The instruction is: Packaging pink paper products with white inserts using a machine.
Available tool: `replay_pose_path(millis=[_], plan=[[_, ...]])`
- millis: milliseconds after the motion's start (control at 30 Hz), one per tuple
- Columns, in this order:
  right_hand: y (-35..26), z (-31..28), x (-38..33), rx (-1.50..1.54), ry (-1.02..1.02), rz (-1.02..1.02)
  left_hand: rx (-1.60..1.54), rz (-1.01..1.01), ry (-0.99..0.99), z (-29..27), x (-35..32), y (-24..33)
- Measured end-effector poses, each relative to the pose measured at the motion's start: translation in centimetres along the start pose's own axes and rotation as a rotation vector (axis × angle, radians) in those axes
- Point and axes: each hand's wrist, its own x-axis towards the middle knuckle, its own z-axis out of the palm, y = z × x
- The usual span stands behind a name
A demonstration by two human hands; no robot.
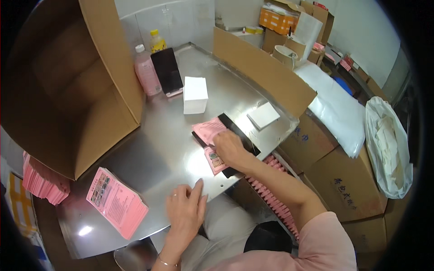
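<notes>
My right hand (229,148) is over a black holder (239,132) on the metal table, its curled fingers on a pink printed packet (207,130). The fingertips are partly hidden. Just below that hand, a pink printed piece with small pictures (215,161) lies at the holder's near side. My left hand (184,211) hovers by the table's front edge, holding nothing, its fingers stretched and the thumb side apart. To its left lies a tall stack of pink printed packets (118,205). Beyond the right hand are a white block of paper (195,95) and a lower white stack (263,115).
A large open cardboard box (106,86) stands on the left, with more pink packets (43,180) below it. A phone (167,71) leans by a pink bottle (147,74) at the back. Cartons (346,185) and a white plastic bag (389,149) fill the right side.
</notes>
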Motion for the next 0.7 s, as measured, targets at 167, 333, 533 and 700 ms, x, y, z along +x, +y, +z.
replay_pose_path(millis=[167,333,533,700], plan=[[-0.8,0.6,-0.3,0.002,-0.205,0.162,-0.355,-0.116,0.059,0.3,0.5,-0.4],[-0.5,-3.0,-2.3,0.015,-0.248,0.175,-0.159,0.020,0.103,0.2,0.3,-0.7],[2.3,-6.4,-6.3,-0.269,0.112,0.274,-0.265,-0.135,0.300,-3.5,-2.0,-1.5],[4.0,-6.5,-8.3,-0.252,0.121,0.216,-0.264,-0.329,0.364,-4.8,-1.2,-3.1]])
